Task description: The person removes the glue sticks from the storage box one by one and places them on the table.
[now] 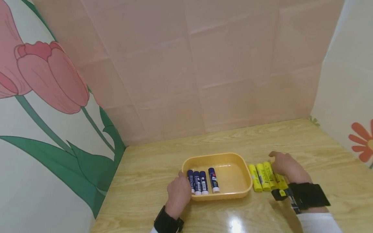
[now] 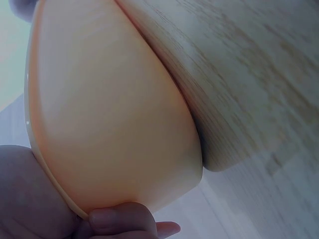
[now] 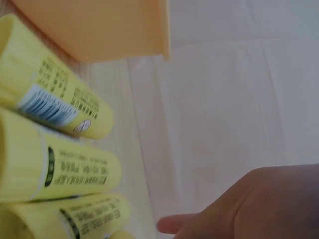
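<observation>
Here: right hand [image 1: 287, 167] over far ends of yellow sticks [image 1: 263, 177], fingers loose, nothing gripped; sticks lie near-far, just right of tray [image 1: 233, 159]. Left hand [image 1: 179, 193] grips tray's near-left rim.

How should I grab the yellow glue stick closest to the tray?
Pinch the nearest yellow glue stick around its middle, coming from above. It lies flat on the table with the tray on one side and another stick close on the other, so probably only the top is free for fingers.
</observation>
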